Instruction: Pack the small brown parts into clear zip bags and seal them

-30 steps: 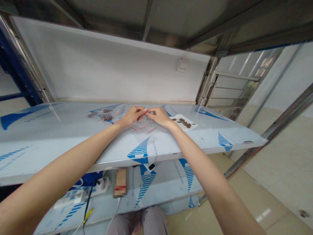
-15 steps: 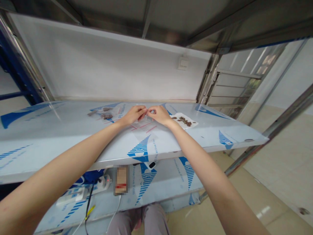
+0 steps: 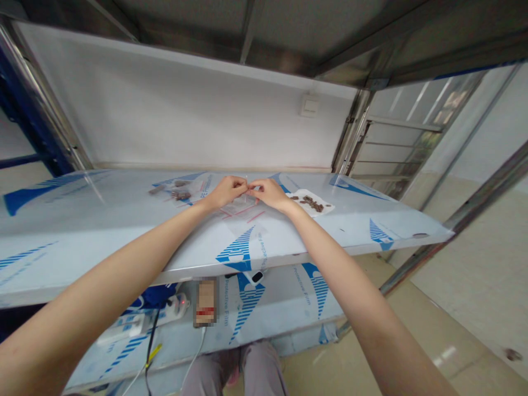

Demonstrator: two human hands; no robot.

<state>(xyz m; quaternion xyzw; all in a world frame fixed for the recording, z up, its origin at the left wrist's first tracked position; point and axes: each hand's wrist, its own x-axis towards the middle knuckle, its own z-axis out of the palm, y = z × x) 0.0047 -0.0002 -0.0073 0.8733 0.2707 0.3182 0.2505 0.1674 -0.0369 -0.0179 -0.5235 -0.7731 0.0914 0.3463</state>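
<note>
My left hand (image 3: pixel 229 191) and my right hand (image 3: pixel 266 192) meet fingertip to fingertip over the film-covered table. Both are pinched on a small clear plastic bag (image 3: pixel 246 199), which is hard to see between the fingers. Below them lie several flat clear zip bags (image 3: pixel 243 212) with red seal lines. Beside my right wrist a white paper sheet (image 3: pixel 326 207) bears many small brown pieces (image 3: pixel 314 204). Left of my left hand, clear bags filled with brown pieces (image 3: pixel 180 195) rest on the table.
The table (image 3: pixel 124 220) has a front edge close to my forearms. A lower shelf holds a phone (image 3: pixel 205 302) on a white cable, a power strip (image 3: pixel 127 328) with plugs and a small white device (image 3: pixel 257 277). A metal upper deck (image 3: pixel 206 27) hangs overhead.
Both hands stay in nearly the same place. The fingers of my left hand have shifted slightly and point more toward the right hand.
</note>
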